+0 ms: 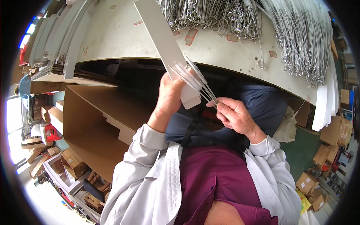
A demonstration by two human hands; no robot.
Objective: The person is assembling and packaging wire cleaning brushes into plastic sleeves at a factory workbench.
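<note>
My left hand [170, 93] is wrapped round a long, narrow white carton [159, 33], which slants from the table edge down over my lap. Its lower end, with a flap, points toward me. Between the thumb and fingers of my right hand [237, 116] is a small bunch of thin wire cleaning brushes [205, 88]. Their white bristle ends lie against the carton, near my left fingers. Whether any bristles are inside the carton is hard to tell. Part of my left fingers is hidden behind the carton and the bristles.
Big heaps of wire brushes [303, 41] with looped ends lie along the table [112, 33]. Flat white cartons [56, 37] are stacked at the left, and more white cartons [325, 101] hang at the right edge. A large open cardboard box [88, 123] stands beside my left arm.
</note>
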